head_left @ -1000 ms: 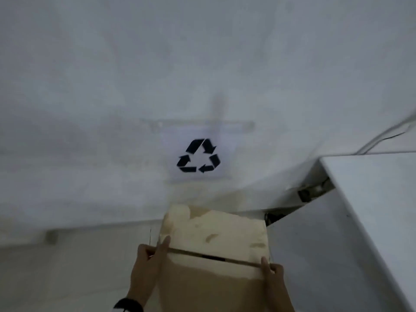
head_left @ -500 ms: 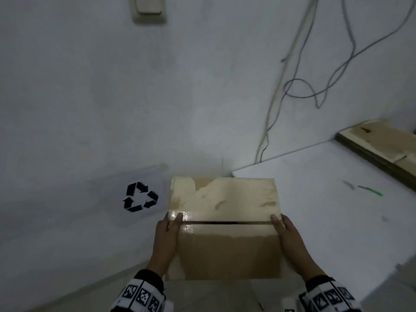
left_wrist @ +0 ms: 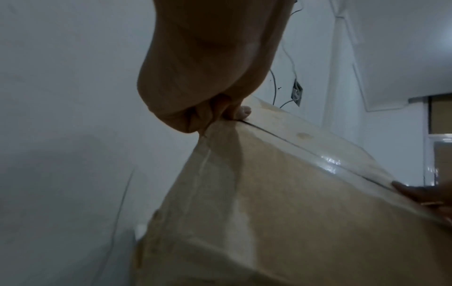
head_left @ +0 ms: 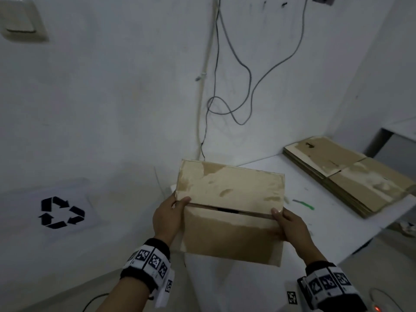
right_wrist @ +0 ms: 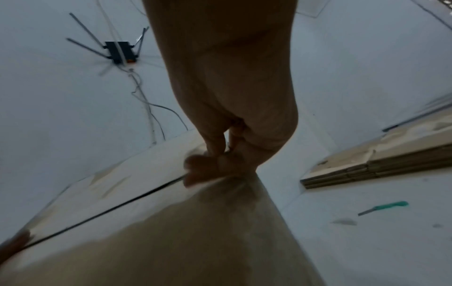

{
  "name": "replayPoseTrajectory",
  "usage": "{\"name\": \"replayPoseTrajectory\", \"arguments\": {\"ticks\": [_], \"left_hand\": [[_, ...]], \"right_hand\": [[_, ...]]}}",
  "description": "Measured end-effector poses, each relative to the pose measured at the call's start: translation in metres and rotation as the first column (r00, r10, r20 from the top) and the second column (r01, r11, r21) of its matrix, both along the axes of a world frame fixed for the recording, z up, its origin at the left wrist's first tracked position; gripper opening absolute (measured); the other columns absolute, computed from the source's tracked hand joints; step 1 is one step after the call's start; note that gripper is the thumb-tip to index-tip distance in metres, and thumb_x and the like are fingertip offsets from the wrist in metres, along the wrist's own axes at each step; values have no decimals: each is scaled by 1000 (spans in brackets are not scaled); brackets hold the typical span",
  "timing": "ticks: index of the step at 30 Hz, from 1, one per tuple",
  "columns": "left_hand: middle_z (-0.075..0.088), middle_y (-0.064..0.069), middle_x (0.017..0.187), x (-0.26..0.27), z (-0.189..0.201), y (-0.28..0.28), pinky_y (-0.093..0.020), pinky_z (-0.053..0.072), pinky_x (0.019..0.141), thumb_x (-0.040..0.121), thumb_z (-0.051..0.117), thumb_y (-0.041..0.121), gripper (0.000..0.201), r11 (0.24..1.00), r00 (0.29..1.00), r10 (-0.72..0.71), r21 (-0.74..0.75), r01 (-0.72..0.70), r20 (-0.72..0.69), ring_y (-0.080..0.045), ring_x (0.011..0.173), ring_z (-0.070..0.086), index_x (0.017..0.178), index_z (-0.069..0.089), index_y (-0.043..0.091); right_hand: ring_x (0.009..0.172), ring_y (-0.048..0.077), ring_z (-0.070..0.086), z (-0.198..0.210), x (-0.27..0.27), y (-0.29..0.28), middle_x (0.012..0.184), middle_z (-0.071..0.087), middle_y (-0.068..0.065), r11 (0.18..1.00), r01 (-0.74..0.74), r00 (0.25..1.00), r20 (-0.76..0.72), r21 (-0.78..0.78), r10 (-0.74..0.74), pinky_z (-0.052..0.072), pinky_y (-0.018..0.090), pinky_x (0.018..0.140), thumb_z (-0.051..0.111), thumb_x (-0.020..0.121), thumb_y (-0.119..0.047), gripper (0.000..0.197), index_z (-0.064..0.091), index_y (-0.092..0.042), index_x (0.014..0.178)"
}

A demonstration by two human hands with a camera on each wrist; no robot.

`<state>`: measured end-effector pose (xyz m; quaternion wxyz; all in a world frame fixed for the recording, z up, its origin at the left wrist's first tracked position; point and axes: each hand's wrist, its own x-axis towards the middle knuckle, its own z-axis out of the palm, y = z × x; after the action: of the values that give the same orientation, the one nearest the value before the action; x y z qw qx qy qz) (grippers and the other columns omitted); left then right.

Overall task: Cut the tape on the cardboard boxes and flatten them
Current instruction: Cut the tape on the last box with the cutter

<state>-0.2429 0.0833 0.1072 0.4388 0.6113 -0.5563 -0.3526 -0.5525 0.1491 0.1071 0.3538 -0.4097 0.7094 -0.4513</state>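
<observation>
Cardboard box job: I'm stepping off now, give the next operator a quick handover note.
Left hand: grip on the left end of the cardboard box, thumb at the seam.
Right hand: grip on the right end, same way.
The box is held above the near corner of the white table.
Green knife lies on the table, right of the box.
Done: flattened boxes stacked at the table's far right.
Left: set the box down, cut its glossy tape, flatten it.

One cardboard box [head_left: 229, 212], one stack of flattened boxes [head_left: 351, 174] (sheets uncountable), one green-handled knife [head_left: 304, 204], two hands
</observation>
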Motion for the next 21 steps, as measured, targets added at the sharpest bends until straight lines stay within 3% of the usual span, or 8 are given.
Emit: {"name": "replayPoseTrajectory", "arguments": {"ticks": [3,5,8,11,14,17,19,21], "left_hand": [[65,9,109,-30,-9,-12,-30,45,82,94,57,41,31,999,999,-25,36,25,-24,-15,99,58,123,64,33],[65,6,115,-44,-11,-22,-36,49,88,94,59,31,31,993,983,-67,84,83,-173,-19,104,60,125,60,29],[57,-8,129,-58,-12,-41,-43,55,86,85,68,18,50,947,873,-95,227,228,-478,-26,112,58,130,45,17],[47,-12,139,-69,-11,-57,-57,51,91,68,80,47,86,894,711,-80,265,361,-698,-31,123,51,137,39,16],[37,1,143,-81,-5,-66,-71,29,102,80,47,75,68,844,676,-111,290,451,-728,-31,135,29,133,43,31],[46,2,136,-97,-8,-76,-58,37,105,87,47,63,49,842,653,-41,326,430,-756,-32,130,35,125,54,31],[59,-8,130,-113,-18,-80,-42,46,103,91,56,41,39,882,578,-20,258,395,-816,-26,123,51,125,58,22],[61,-11,129,-127,-39,-88,-33,50,98,92,55,27,43,924,504,12,202,324,-863,-22,120,57,132,53,13]], "right_hand": [[84,23,73,-3,-28,-6,115,64,2,1000,-27,965,260,-1,26,60,26,65,53,101,-31,26,55,-25,126],[92,13,70,-9,-44,-12,125,57,3,998,-46,933,355,-42,58,58,21,69,59,98,-20,40,46,-27,135],[110,18,60,-16,-59,-25,130,54,6,995,-11,862,503,-100,60,60,36,82,52,100,-35,38,44,-28,136],[111,20,60,-23,-69,-41,129,53,6,982,96,841,541,-165,8,62,39,75,59,97,-33,38,47,-23,131],[90,9,67,-36,-81,-53,118,56,-3,977,140,824,566,-161,-25,58,22,65,48,103,-9,21,49,-23,119],[95,20,65,-52,-97,-66,116,56,6,965,195,852,517,-172,-80,58,22,68,51,98,6,36,46,-17,125],[93,27,66,-60,-106,-75,111,58,12,956,235,815,572,-175,-96,59,32,67,58,95,-6,19,53,-13,112],[70,17,65,-69,-116,-89,89,62,2,947,276,756,646,-166,-107,55,31,54,55,97,-15,2,57,-14,95]]}}
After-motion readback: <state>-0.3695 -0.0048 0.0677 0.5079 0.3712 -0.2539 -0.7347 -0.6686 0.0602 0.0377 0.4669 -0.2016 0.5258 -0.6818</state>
